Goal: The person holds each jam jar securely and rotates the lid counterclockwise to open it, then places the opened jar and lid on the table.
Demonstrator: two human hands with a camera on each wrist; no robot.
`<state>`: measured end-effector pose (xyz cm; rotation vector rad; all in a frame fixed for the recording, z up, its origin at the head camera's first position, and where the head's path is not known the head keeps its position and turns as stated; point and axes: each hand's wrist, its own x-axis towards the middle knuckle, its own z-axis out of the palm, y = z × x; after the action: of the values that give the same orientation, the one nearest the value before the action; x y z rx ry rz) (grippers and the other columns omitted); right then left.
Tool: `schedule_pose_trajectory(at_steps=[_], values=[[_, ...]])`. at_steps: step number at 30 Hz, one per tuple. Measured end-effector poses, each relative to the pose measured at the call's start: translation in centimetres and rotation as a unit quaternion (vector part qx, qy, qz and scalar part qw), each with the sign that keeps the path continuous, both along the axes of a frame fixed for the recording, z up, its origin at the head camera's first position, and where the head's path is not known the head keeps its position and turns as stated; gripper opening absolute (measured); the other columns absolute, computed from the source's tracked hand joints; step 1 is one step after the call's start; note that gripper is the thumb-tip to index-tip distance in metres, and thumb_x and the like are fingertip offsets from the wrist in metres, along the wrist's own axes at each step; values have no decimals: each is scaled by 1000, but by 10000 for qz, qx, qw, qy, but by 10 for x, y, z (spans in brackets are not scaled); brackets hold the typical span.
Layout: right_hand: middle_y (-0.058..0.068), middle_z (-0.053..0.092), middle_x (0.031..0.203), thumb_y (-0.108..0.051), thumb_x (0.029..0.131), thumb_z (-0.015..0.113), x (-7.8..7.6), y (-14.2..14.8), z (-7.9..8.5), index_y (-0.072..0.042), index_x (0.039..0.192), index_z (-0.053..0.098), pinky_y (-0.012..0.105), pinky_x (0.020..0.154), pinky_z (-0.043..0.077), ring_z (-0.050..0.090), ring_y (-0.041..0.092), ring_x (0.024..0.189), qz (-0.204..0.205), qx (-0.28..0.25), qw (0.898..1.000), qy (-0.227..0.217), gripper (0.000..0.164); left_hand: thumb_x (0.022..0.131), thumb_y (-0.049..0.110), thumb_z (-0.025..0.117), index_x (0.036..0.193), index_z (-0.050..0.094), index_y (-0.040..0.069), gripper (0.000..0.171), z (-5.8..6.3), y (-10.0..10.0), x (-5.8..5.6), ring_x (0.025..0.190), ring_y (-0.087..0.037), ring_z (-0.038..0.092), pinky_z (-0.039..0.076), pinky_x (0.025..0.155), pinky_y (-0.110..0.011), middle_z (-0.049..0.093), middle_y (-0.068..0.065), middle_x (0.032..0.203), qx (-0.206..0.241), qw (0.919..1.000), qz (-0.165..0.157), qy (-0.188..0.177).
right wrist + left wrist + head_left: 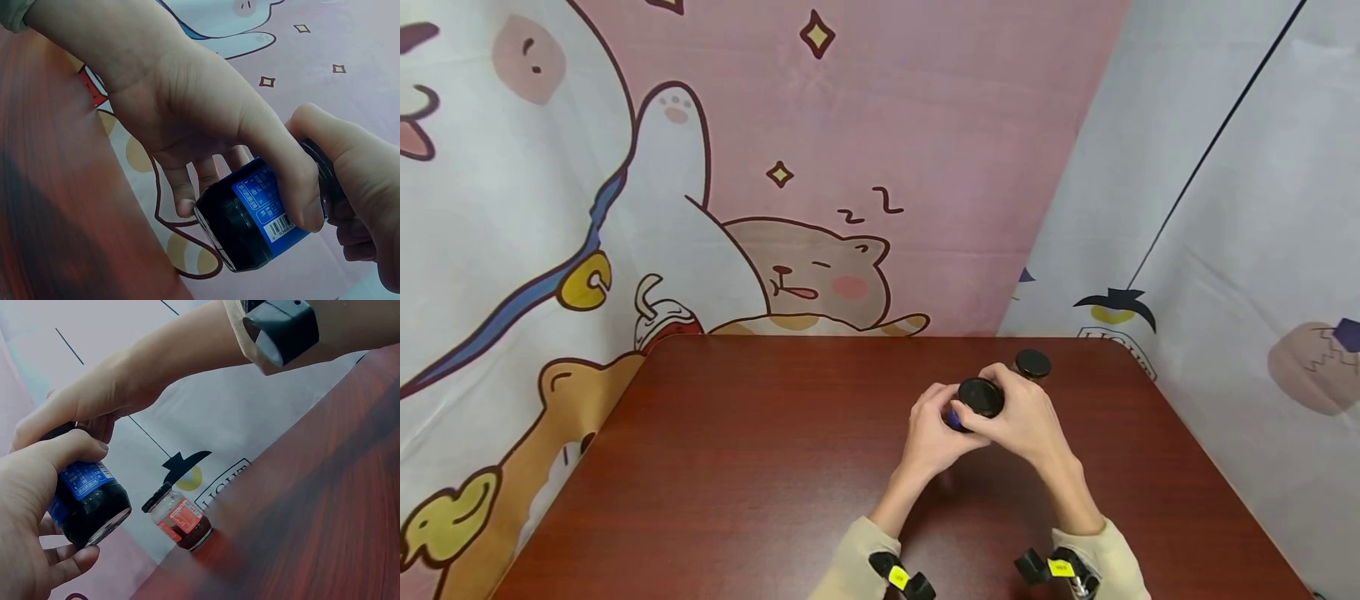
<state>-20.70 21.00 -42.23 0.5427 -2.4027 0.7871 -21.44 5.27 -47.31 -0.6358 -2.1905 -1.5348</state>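
Observation:
Raised over the table is a dark glass jar point(237, 228) with a blue label point(81, 481) and a black lid point(981, 397). My left hand point(934, 429) grips the jar's body, its thumb across the label in the right wrist view. The fingers of my right hand point(1028, 417) curl round the lid at the top. In the left wrist view the jar tilts, its base toward the lower right. Behind the right hand, a second jar point(181, 519) with a red-orange label and a dark lid stands on the table.
The reddish-brown wooden table point(737, 467) spreads out below both hands. A cartoon-printed cloth point(955, 167) hangs behind its back edge, and white printed cloth point(1240, 275) lines the right side. Each sleeve carries a black wrist mount point(901, 575).

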Motion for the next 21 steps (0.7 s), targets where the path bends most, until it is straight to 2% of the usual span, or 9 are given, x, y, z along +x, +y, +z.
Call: schedule_pose_trajectory(at_steps=[6,10,13,17,21], values=[[-1,66,83,-40,72,88,-1,-10,4,-10,100,63,30,55,50,57,9,65,151,-18,9999,-11,47,64,22,96,112,73,16,53,3,-13,1,84,-8,59,54,72,-30,64,4,97,17,9999,-33,-150],[-2,66,83,-40,72,88,-2,-18,4,-11,100,63,29,57,50,57,8,66,264,-20,9996,-16,47,65,22,94,112,73,16,52,4,-21,2,81,-16,60,54,70,-32,64,4,96,-27,9997,-36,-243],[-2,66,84,-39,73,88,-3,-24,4,-11,101,63,28,57,51,57,8,67,373,-46,9993,-64,47,65,21,94,113,73,15,52,6,-29,3,79,-21,61,53,67,-31,62,4,94,-38,9997,-8,-261],[-3,66,85,-40,74,87,-3,-34,5,-12,101,63,29,58,51,57,8,68,447,-68,9989,-115,45,64,21,94,110,74,14,51,8,-40,4,74,-16,57,51,64,-27,58,4,87,-124,9997,119,-166],[-3,66,87,-43,75,86,-5,-43,5,-13,101,64,31,62,52,59,9,72,467,-53,9988,-124,45,63,22,95,108,74,13,50,10,-50,5,71,-16,54,46,62,-23,54,6,82,-175,9996,175,-135]])
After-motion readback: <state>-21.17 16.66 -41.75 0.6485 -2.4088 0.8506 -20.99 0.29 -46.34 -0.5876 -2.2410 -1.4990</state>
